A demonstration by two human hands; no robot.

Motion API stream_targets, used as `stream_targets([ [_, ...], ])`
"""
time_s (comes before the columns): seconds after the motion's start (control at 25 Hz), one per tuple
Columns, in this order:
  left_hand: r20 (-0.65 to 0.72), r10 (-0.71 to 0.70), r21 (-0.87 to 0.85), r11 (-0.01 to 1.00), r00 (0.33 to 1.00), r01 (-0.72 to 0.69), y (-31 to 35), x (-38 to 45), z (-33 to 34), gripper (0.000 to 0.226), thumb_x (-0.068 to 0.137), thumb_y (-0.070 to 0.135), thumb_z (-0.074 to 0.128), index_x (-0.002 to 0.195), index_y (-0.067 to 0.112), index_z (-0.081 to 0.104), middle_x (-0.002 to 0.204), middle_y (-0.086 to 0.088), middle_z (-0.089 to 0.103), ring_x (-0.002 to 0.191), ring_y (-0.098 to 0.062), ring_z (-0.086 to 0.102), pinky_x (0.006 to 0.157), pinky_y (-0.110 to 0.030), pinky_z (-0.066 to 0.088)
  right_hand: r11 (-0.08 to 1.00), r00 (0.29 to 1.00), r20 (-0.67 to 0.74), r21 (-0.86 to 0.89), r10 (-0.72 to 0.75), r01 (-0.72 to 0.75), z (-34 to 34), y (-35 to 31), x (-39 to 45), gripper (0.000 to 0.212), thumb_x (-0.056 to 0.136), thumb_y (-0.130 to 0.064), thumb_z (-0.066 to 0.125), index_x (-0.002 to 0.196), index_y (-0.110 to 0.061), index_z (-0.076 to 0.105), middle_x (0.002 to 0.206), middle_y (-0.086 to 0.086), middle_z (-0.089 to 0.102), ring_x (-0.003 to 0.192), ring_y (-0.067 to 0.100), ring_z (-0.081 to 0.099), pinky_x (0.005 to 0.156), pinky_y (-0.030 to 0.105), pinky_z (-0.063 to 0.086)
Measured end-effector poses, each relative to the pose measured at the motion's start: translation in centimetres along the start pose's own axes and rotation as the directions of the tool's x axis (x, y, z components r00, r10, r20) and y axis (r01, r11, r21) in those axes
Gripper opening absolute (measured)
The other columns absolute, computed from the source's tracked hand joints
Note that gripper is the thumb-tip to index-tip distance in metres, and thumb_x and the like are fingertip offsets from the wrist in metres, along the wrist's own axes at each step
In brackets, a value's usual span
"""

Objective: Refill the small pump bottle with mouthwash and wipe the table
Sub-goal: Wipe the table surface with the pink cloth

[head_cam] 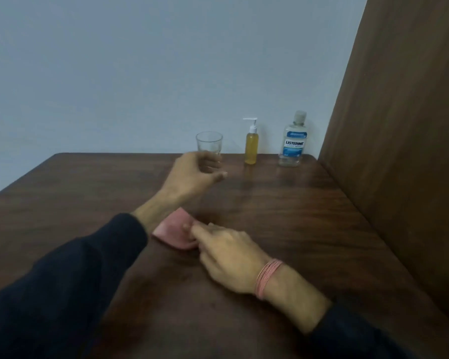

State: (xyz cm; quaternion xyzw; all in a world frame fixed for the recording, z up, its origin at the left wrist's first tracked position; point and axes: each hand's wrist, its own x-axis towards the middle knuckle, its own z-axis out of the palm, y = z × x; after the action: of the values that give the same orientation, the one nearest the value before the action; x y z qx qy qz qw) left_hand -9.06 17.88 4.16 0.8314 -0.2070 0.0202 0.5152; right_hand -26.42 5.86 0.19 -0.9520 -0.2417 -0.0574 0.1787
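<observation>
A small pump bottle (251,145) with yellow liquid and a white pump stands at the table's far edge. To its right is a clear mouthwash bottle (293,142) with a blue label. An empty glass (209,145) stands to the pump bottle's left. My left hand (192,177) hovers in front of the glass with its fingers loosely curled and nothing in them. A folded pink cloth (173,233) lies in the middle of the table. My right hand (228,255) rests on the cloth's right edge, with its fingertips pinching it.
The dark wooden table (296,216) meets a pale wall at the back. A tall brown wooden panel (399,125) runs along the table's right side. My dark sleeves cover the near left and near right of the table.
</observation>
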Motion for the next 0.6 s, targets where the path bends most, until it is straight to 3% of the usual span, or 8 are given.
stream_targets([
  [0.12, -0.144, -0.070, -0.035, 0.997, 0.987, 0.066, -3.7, -5.2, -6.3, 0.029, 0.091, 0.025, 0.101, 0.113, 0.032, 0.083, 0.107, 0.013, 0.090, 0.108, -0.004, 0.085, 0.110, -0.037, 0.066, 0.998, 0.995, 0.085, -0.009, 0.056, -0.055, -1.7, 0.4, -2.9, 0.071, 0.099, -0.002, 0.049, 0.166, -0.028, 0.044, 0.173, -0.007, 0.043, 0.159, 0.011, 0.039, 0.132, 0.024, 0.024],
  [0.2, -0.153, -0.151, -0.076, 0.987, 0.977, 0.141, -5.8, -7.8, -8.7, 0.029, 0.090, 0.027, 0.101, 0.112, 0.030, 0.083, 0.108, 0.010, 0.090, 0.110, -0.008, 0.086, 0.112, -0.044, 0.066, 0.966, 0.965, 0.068, -0.066, 0.253, -0.249, -3.0, 3.8, -5.4, 0.075, 0.101, -0.002, 0.046, 0.168, -0.033, 0.040, 0.176, -0.011, 0.035, 0.162, 0.009, 0.033, 0.131, 0.017, 0.016],
  [0.32, -0.056, -0.203, -0.080, 0.977, 0.978, 0.198, -7.7, -11.5, -10.5, 0.051, 0.077, 0.050, 0.102, 0.121, 0.030, 0.084, 0.112, 0.016, 0.090, 0.108, 0.001, 0.084, 0.111, -0.038, 0.063, 0.791, 0.797, -0.025, -0.110, 0.603, -0.602, -5.6, 7.5, -8.0, 0.068, 0.109, -0.010, 0.041, 0.169, -0.041, 0.036, 0.178, -0.016, 0.026, 0.163, 0.016, 0.032, 0.132, 0.034, 0.026],
  [0.4, -0.037, -0.174, -0.053, 0.984, 0.984, 0.172, -8.2, -12.9, -10.6, 0.059, 0.075, 0.056, 0.099, 0.126, 0.033, 0.082, 0.116, 0.020, 0.088, 0.109, 0.004, 0.083, 0.112, -0.033, 0.060, 0.727, 0.734, -0.058, -0.104, 0.677, -0.679, -5.2, 6.6, -7.4, 0.065, 0.110, -0.011, 0.039, 0.170, -0.036, 0.035, 0.179, -0.014, 0.025, 0.164, 0.019, 0.031, 0.131, 0.040, 0.030],
  [0.48, -0.060, -0.148, -0.039, 0.989, 0.987, 0.146, -8.3, -13.1, -10.4, 0.047, 0.086, 0.047, 0.100, 0.128, 0.033, 0.081, 0.116, 0.019, 0.088, 0.112, 0.000, 0.083, 0.116, -0.037, 0.060, 0.745, 0.747, -0.074, -0.049, 0.661, -0.665, -3.7, 2.8, -5.3, 0.066, 0.107, -0.011, 0.042, 0.169, -0.034, 0.036, 0.180, -0.010, 0.026, 0.163, 0.022, 0.034, 0.130, 0.040, 0.032],
  [0.6, -0.090, -0.141, -0.031, 0.990, 0.986, 0.138, -8.4, -12.8, -10.3, 0.038, 0.093, 0.041, 0.097, 0.127, 0.034, 0.082, 0.114, 0.017, 0.089, 0.116, -0.005, 0.083, 0.121, -0.045, 0.059, 0.892, 0.892, -0.044, -0.023, 0.449, -0.451, 0.8, -6.2, -5.5, 0.071, 0.100, -0.012, 0.041, 0.169, -0.031, 0.038, 0.178, -0.005, 0.033, 0.162, 0.020, 0.035, 0.133, 0.038, 0.027],
])
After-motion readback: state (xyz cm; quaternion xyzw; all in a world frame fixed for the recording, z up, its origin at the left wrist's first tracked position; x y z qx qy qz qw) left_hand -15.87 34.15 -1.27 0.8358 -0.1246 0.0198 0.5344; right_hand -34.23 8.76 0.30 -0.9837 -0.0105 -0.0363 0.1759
